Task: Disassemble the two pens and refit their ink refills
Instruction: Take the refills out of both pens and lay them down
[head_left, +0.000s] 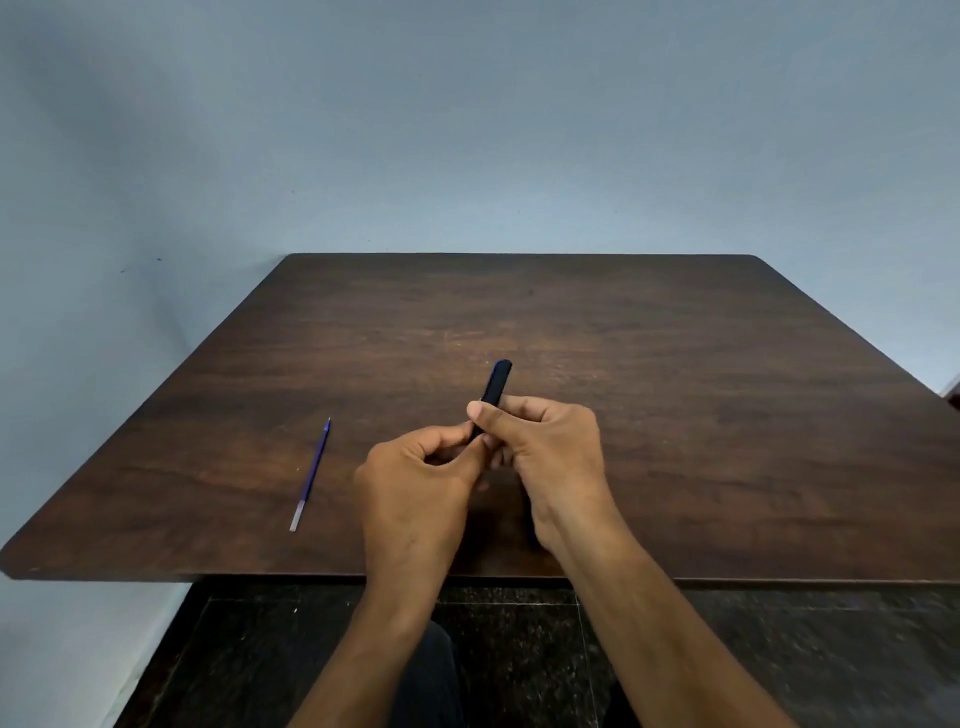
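Both forearms nearest the lens, meeting over the near-centre of the dark wood table (675, 389). Right hand (545, 447) has fingers clamped round the dark pen barrel (497, 383); left hand (415, 467) pinches thumb and fingertips together at the barrel's lower end, and what sits between them is hidden. Barrel's long axis runs up and away from the person, tilted slightly right, free end pointing at the far edge. Loose blue ink refill (310, 475) lies flat to the left, well apart, tip pointing away, clear tail end toward the near edge. Judgement: both parts light; barrel stiff and smooth, so grip mid-body; refill thin and bendy, pinch near the tip.
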